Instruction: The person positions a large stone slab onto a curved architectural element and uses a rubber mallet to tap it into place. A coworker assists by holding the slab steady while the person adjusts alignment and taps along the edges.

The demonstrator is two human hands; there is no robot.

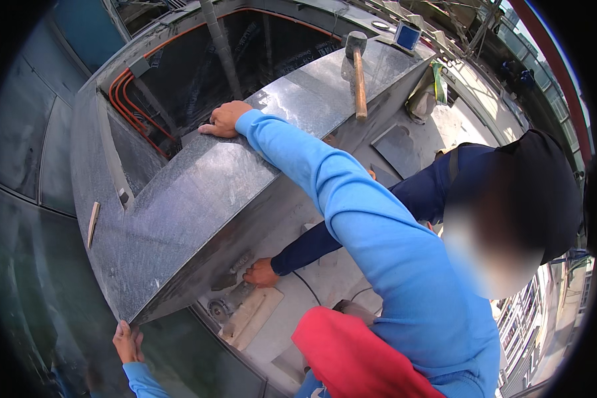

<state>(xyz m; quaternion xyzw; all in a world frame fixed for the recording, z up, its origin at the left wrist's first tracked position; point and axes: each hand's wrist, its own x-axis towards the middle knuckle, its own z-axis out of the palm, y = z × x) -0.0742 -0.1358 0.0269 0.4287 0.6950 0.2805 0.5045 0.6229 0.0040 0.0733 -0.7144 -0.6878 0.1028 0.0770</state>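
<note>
The metal panel (pixel 202 179) spans the frame's edge beside a dark opening (pixel 196 69). The left hand (pixel 127 342) grasps its near corner; the right hand (pixel 226 119) lies curled on its inner edge, its grip unclear. A mallet (pixel 359 83) and a stick (pixel 93 224) rest on top. A co-worker's hand (pixel 261 272) is below, near a grinder (pixel 219 309).
</note>
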